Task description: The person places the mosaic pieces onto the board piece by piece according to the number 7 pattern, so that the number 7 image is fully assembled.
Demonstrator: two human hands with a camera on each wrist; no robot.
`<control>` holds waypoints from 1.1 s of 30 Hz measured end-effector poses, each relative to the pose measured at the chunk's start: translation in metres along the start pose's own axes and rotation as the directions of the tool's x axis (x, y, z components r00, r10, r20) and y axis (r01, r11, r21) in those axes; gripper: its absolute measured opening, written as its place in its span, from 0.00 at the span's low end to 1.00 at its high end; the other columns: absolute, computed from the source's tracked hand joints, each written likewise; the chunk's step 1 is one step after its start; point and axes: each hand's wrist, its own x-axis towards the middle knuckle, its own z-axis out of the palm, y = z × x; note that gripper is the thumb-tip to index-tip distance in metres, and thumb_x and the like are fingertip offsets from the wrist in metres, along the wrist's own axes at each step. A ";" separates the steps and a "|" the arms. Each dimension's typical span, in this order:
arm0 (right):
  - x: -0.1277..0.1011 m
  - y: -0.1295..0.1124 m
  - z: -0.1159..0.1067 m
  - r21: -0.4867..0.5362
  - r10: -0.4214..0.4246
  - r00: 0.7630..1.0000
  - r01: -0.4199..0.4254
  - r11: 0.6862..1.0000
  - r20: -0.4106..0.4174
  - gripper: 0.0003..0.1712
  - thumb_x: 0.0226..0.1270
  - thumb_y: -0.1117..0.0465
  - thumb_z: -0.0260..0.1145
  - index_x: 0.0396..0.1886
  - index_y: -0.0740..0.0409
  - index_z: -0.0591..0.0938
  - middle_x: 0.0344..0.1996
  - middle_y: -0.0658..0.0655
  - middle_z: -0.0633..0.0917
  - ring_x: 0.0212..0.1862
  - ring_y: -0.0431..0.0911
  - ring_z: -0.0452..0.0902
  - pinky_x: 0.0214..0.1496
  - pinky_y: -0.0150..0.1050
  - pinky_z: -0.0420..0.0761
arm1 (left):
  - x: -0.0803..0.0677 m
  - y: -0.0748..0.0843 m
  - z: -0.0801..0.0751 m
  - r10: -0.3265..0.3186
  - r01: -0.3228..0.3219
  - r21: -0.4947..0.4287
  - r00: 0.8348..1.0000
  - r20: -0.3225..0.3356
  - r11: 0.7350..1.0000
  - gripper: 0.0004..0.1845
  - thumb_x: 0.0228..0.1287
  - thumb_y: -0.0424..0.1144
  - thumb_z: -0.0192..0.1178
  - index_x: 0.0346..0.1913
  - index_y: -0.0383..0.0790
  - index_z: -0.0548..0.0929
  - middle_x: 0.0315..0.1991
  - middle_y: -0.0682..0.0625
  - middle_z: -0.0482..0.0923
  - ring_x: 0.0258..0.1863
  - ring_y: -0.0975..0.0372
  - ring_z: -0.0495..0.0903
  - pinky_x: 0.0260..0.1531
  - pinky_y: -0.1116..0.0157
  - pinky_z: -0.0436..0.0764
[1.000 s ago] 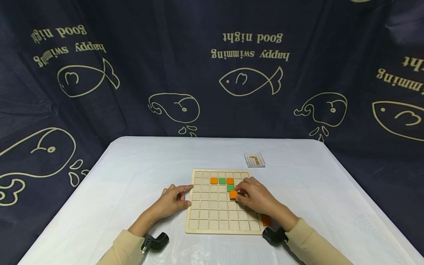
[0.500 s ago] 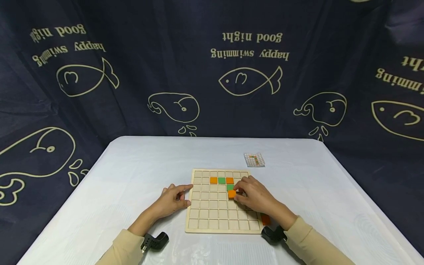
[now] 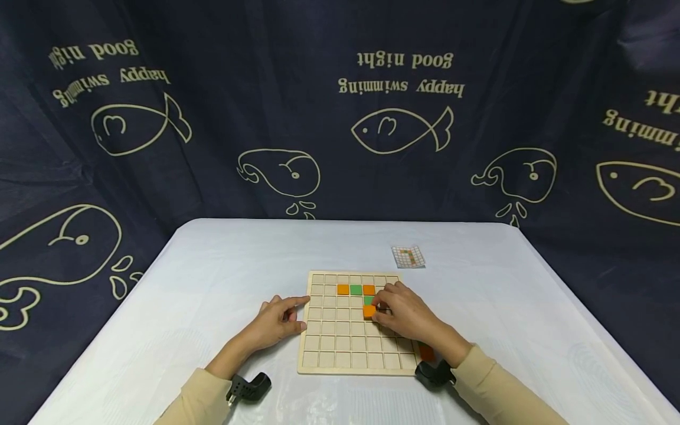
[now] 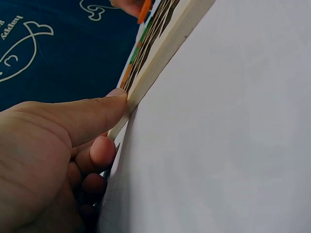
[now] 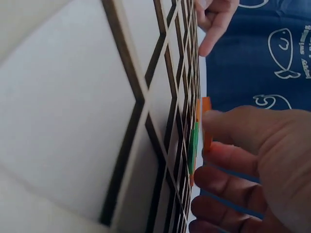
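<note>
A wooden grid board point(image 3: 340, 342) lies on the white table. In its upper rows sit an orange tile point(image 3: 343, 290), a green tile point(image 3: 356, 290), another orange tile point(image 3: 369, 290) and a green tile point(image 3: 368, 300) below that one. My right hand point(image 3: 381, 310) pinches a further orange tile point(image 3: 369, 311) just under the lower green tile, held slightly tilted on the board; the right wrist view shows this orange tile point(image 5: 207, 121) beside the green one point(image 5: 194, 145). My left hand point(image 3: 297, 313) rests at the board's left edge, with its thumb point(image 4: 97, 111) pressed against the board's side point(image 4: 160, 53).
A small pattern card point(image 3: 409, 257) lies beyond the board at the back right. One loose orange tile point(image 3: 427, 352) sits by the board's near right corner, under my right wrist. Dark printed cloth hangs behind and around the table.
My right hand has slid the pinched orange tile a little to the left, to below the lower green tile. The left hand has stayed in place.
</note>
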 end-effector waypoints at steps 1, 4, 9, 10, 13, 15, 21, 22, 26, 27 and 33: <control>0.000 0.000 0.000 -0.004 0.004 1.000 -0.004 1.000 0.002 0.11 0.54 0.54 0.70 0.37 0.51 0.84 0.30 0.45 0.78 0.33 0.38 0.63 0.36 0.33 0.67 | 0.000 0.000 0.000 -0.001 0.001 0.001 1.000 0.001 1.000 0.31 0.55 0.45 0.67 0.63 0.45 0.74 0.25 0.60 0.70 0.28 0.66 0.60 0.37 0.64 0.52; -0.001 0.001 0.002 -0.008 0.022 1.000 -0.022 1.000 0.008 0.10 0.54 0.53 0.70 0.36 0.50 0.84 0.30 0.45 0.78 0.33 0.38 0.63 0.35 0.32 0.66 | 0.000 0.000 0.000 -0.002 0.002 0.004 1.000 0.002 1.000 0.31 0.55 0.45 0.67 0.63 0.45 0.74 0.24 0.60 0.70 0.28 0.66 0.60 0.38 0.64 0.52; -0.001 0.003 0.003 0.004 0.027 0.999 -0.027 1.000 0.024 0.10 0.55 0.53 0.70 0.36 0.50 0.84 0.30 0.45 0.77 0.33 0.39 0.62 0.35 0.33 0.66 | 0.000 0.000 0.000 -0.005 0.005 0.006 1.000 0.004 1.000 0.31 0.55 0.45 0.67 0.63 0.45 0.74 0.24 0.59 0.71 0.28 0.66 0.60 0.38 0.63 0.52; -0.001 0.003 0.004 0.006 0.025 0.999 -0.025 1.000 0.027 0.10 0.55 0.53 0.70 0.36 0.50 0.84 0.30 0.45 0.77 0.33 0.38 0.62 0.35 0.32 0.66 | 0.000 0.000 0.000 -0.005 0.005 0.005 1.000 0.005 1.000 0.31 0.55 0.45 0.67 0.63 0.45 0.74 0.24 0.59 0.71 0.29 0.66 0.60 0.38 0.63 0.52; -0.002 0.004 0.005 0.009 0.015 0.999 -0.016 1.000 0.029 0.10 0.55 0.53 0.70 0.36 0.50 0.84 0.29 0.45 0.77 0.33 0.38 0.62 0.35 0.32 0.66 | 0.000 0.000 0.000 -0.007 0.007 0.001 1.000 0.009 1.000 0.31 0.55 0.46 0.67 0.63 0.46 0.74 0.24 0.59 0.71 0.29 0.65 0.60 0.38 0.63 0.52; -0.002 0.004 0.006 0.008 0.010 1.000 -0.011 1.000 0.027 0.10 0.55 0.52 0.70 0.36 0.49 0.84 0.29 0.45 0.77 0.33 0.38 0.62 0.35 0.32 0.66 | 0.000 0.000 0.000 -0.009 0.009 -0.001 1.000 0.010 1.000 0.31 0.55 0.46 0.67 0.63 0.46 0.74 0.24 0.59 0.71 0.29 0.65 0.60 0.37 0.63 0.52; -0.002 0.005 0.007 -0.002 -0.002 1.000 0.002 1.000 0.018 0.10 0.55 0.52 0.70 0.36 0.49 0.84 0.29 0.45 0.77 0.33 0.38 0.62 0.35 0.32 0.66 | 0.000 0.000 0.000 -0.008 0.008 0.002 1.000 0.004 1.000 0.31 0.54 0.45 0.67 0.63 0.46 0.74 0.24 0.59 0.71 0.29 0.65 0.61 0.38 0.64 0.52; -0.001 0.006 0.007 -0.004 -0.005 1.000 0.005 1.000 0.017 0.10 0.55 0.52 0.70 0.36 0.49 0.83 0.29 0.45 0.77 0.33 0.38 0.62 0.35 0.32 0.66 | 0.000 0.000 0.000 -0.008 0.008 0.004 1.000 0.003 1.000 0.31 0.54 0.45 0.67 0.63 0.46 0.74 0.24 0.59 0.71 0.29 0.65 0.61 0.38 0.64 0.52; -0.001 0.006 0.007 -0.006 -0.008 1.000 0.008 1.000 0.015 0.11 0.55 0.52 0.70 0.36 0.49 0.84 0.29 0.44 0.77 0.33 0.38 0.63 0.35 0.32 0.66 | 0.000 0.000 0.000 -0.009 0.009 0.008 1.000 -0.002 1.000 0.31 0.54 0.45 0.67 0.62 0.46 0.74 0.24 0.60 0.71 0.28 0.66 0.60 0.38 0.64 0.52; -0.002 0.006 0.007 -0.007 -0.009 1.000 0.009 1.000 0.014 0.11 0.55 0.52 0.70 0.37 0.49 0.84 0.29 0.44 0.77 0.33 0.38 0.62 0.35 0.32 0.66 | 0.000 0.000 0.000 -0.008 0.008 0.009 1.000 -0.003 1.000 0.31 0.54 0.45 0.67 0.62 0.46 0.74 0.24 0.60 0.71 0.28 0.66 0.60 0.37 0.64 0.52; -0.002 0.005 0.006 -0.006 -0.015 1.000 0.015 1.000 -0.001 0.10 0.55 0.53 0.70 0.36 0.49 0.84 0.29 0.45 0.77 0.33 0.38 0.63 0.35 0.32 0.66 | 0.000 0.001 0.000 0.001 -0.001 0.010 1.000 -0.003 1.000 0.30 0.54 0.45 0.67 0.62 0.44 0.74 0.24 0.60 0.71 0.28 0.65 0.61 0.38 0.64 0.52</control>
